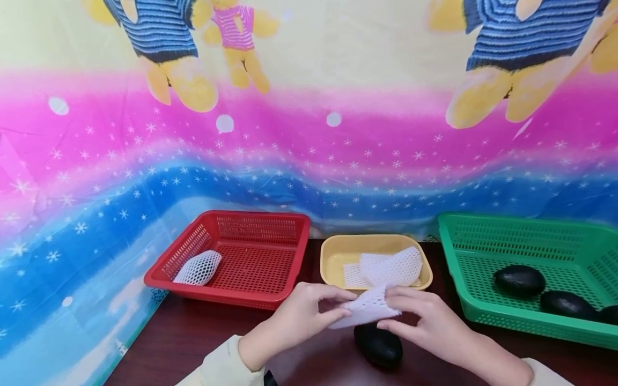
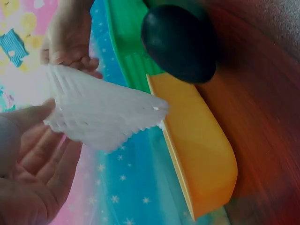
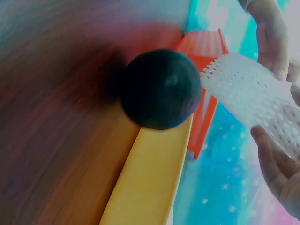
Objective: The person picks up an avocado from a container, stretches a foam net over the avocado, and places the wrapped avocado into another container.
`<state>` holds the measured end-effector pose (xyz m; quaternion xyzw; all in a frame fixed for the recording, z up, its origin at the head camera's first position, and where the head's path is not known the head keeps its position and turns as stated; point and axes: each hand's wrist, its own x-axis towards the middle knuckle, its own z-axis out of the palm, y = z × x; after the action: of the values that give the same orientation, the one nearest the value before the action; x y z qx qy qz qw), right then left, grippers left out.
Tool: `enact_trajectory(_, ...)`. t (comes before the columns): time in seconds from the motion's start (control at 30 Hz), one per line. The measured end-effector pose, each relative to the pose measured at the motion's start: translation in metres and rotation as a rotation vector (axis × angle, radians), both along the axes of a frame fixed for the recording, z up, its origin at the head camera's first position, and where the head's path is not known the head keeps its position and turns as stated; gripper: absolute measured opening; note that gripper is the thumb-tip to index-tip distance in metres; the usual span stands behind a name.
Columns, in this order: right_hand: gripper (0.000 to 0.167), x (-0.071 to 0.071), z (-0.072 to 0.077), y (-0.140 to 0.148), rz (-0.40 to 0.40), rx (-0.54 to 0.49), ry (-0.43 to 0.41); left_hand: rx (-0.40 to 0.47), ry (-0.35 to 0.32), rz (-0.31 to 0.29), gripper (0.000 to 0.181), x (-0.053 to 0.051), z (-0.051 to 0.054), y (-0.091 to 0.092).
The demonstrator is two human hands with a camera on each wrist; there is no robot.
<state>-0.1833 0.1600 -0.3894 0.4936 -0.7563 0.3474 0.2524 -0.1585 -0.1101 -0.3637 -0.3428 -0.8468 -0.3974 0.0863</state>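
Observation:
Both hands hold a flattened white foam net sleeve above the table. My left hand pinches its left end between thumb and fingers, the thumb in front in the left wrist view. At the other end, my right hand grips the edge of the sleeve. Just below, a smooth black oval fruit, like a dark avocado, lies on the table, with neither hand touching it. The same avocado shows large in the right wrist view.
At the left, a red basket contains one net-wrapped item. A yellow tray with more foam nets stands behind the hands. Several dark avocados lie in the green basket at right. A printed cloth hangs behind.

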Motion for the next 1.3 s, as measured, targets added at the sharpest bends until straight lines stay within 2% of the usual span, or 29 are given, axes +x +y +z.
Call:
enact_trajectory(0.1, 0.028, 0.003, 0.003, -0.005, 0.032, 0.029, 0.108, -0.01, -0.035, -0.059, 0.049, 0.001, -0.001, 0.0)
enact_trajectory(0.17, 0.029, 0.005, 0.005, -0.007, 0.075, 0.047, 0.142, -0.022, -0.073, -0.066, 0.06, 0.001, -0.002, -0.001)
enact_trajectory(0.27, 0.025, 0.007, 0.007, -0.008, 0.119, 0.058, 0.165, -0.018, -0.15, -0.071, 0.064, 0.0, -0.002, -0.003)
enact_trajectory(0.33, 0.023, 0.008, 0.007, -0.008, 0.132, 0.057, 0.178, -0.009, -0.178, -0.074, 0.06, 0.0, -0.002, -0.003)
enact_trajectory(0.43, 0.023, 0.008, 0.008, -0.007, 0.1, 0.055, 0.196, 0.017, -0.199, -0.061, 0.048, -0.001, -0.001, -0.003)
enact_trajectory(0.6, 0.029, 0.007, 0.009, -0.004, 0.032, 0.051, 0.203, 0.046, -0.198, 0.048, 0.027, -0.002, 0.001, -0.005)
enact_trajectory(0.77, 0.036, 0.006, 0.009, 0.0, -0.035, 0.087, 0.16, 0.103, -0.2, 0.13, 0.013, -0.002, 0.004, -0.011)
enact_trajectory(0.83, 0.035, 0.005, 0.009, 0.002, -0.042, 0.099, 0.134, 0.112, -0.192, 0.148, 0.01, -0.003, 0.006, -0.013)
enact_trajectory(0.93, 0.025, 0.002, 0.006, 0.006, -0.019, 0.091, 0.143, 0.1, -0.18, 0.171, 0.01, -0.004, 0.008, -0.017)
enact_trajectory(1.07, 0.011, -0.002, 0.002, 0.009, -0.004, 0.099, 0.169, 0.09, -0.193, 0.179, 0.009, -0.006, 0.009, -0.019)
enact_trajectory(1.2, 0.014, -0.004, 0.002, 0.008, -0.045, 0.126, 0.178, 0.088, -0.235, 0.14, 0.01, -0.008, 0.004, -0.015)
enact_trajectory(1.3, 0.028, -0.003, 0.004, 0.004, -0.064, 0.133, 0.208, 0.096, -0.276, 0.076, 0.017, -0.007, 0.001, -0.01)
